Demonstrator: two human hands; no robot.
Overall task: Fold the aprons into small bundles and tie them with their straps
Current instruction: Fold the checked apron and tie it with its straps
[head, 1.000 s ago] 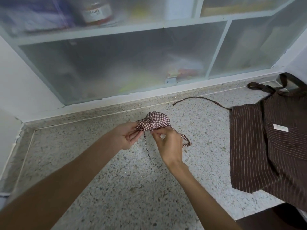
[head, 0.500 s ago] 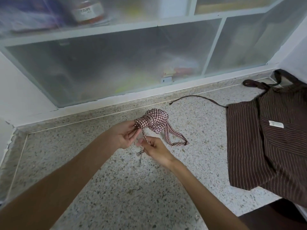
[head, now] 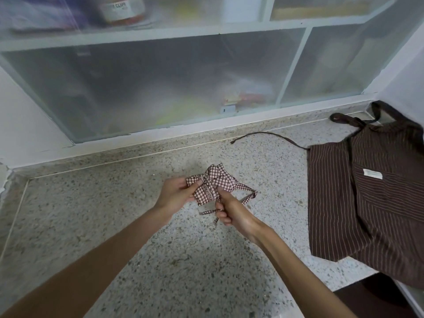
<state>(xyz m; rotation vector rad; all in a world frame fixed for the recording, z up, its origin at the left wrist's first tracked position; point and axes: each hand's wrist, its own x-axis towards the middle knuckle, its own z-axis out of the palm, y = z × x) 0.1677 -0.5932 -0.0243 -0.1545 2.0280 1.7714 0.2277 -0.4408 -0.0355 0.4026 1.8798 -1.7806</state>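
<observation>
A small checked red-and-white apron bundle (head: 212, 185) is held just above the speckled stone counter (head: 114, 214) at mid-frame. My left hand (head: 175, 195) grips its left end. My right hand (head: 231, 210) is curled round a thin checked strap (head: 207, 211) that runs out to the left below the bundle, and its thumb presses on the bundle's lower right. A looped strap end (head: 249, 195) trails to the right. A brown striped apron (head: 371, 198) lies spread flat at the right, with a white label and a dark strap (head: 268, 134) reaching left.
A frosted sliding cabinet (head: 160, 88) runs along the back of the counter, with a jar on the shelf above. The counter's front edge drops off at the lower right (head: 358, 281), where the brown apron overhangs it. A white wall closes the left side.
The bundle has turned and flattened, showing its lace-trimmed side. My right hand has dropped below it and pulled a strap taut to the left. The left hand keeps its hold.
</observation>
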